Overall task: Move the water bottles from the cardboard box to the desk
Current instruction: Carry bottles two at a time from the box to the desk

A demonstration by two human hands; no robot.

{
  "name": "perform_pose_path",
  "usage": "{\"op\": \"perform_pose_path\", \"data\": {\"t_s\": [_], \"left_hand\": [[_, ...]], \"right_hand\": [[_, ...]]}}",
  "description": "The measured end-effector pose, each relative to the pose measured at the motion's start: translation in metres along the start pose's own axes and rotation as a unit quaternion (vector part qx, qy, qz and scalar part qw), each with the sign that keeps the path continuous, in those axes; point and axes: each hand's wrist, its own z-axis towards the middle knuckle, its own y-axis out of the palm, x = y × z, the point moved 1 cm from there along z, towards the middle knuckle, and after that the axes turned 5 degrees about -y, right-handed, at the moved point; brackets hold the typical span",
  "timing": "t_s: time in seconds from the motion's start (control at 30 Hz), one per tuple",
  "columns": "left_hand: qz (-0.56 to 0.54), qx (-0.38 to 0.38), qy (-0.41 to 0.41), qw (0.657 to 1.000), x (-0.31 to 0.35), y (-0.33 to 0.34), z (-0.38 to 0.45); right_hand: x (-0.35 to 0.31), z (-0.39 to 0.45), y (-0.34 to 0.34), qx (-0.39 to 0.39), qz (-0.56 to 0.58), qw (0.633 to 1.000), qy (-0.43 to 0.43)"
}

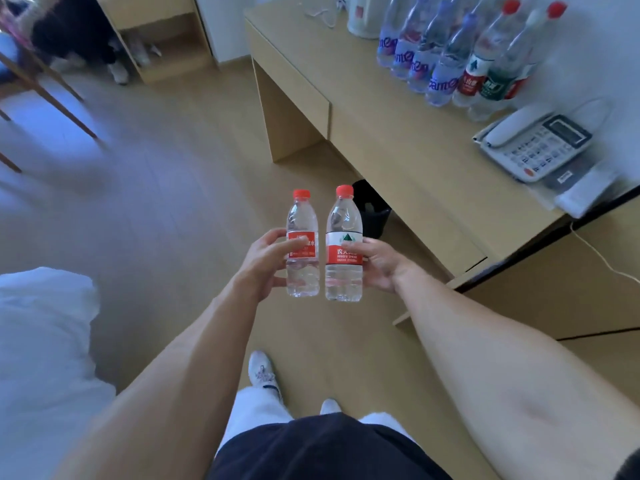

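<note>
Both forearms reach out at centre frame, left hand (262, 261) and right hand (378, 263) each with a curled grip round an upright water bottle (302, 244), second bottle (344, 247). Swing toward the tabletop (398, 133) upper right and set them beside the standing row (460, 53), avoiding the phone (535, 145).

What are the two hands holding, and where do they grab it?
Each holds an upright water bottle by its labelled middle: the left hand grips the smaller bottle, the right hand grips the bigger bottle.
</note>
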Motion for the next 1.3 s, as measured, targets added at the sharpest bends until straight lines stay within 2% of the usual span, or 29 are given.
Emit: {"op": "perform_pose_path", "data": {"t_s": [0.2, 0.47, 0.83, 1.3], "left_hand": [[0.049, -0.077, 0.013, 0.996, 0.074, -0.007, 0.087], [0.132, -0.204, 0.01, 0.97, 0.178, 0.0, 0.176], [0.185, -0.35, -0.019, 0.918, 0.231, 0.069, 0.24], [0.241, -0.396, 0.01, 0.886, 0.28, 0.196, 0.312]], "right_hand": [[-0.043, 0.059, -0.004, 0.043, 0.038, 0.997, -0.044], [-0.104, 0.109, 0.004, 0.18, 0.097, 0.971, -0.125], [-0.149, 0.098, -0.037, 0.321, 0.139, 0.916, -0.197], [-0.224, 0.107, -0.135, 0.368, 0.178, 0.868, -0.282]]}}
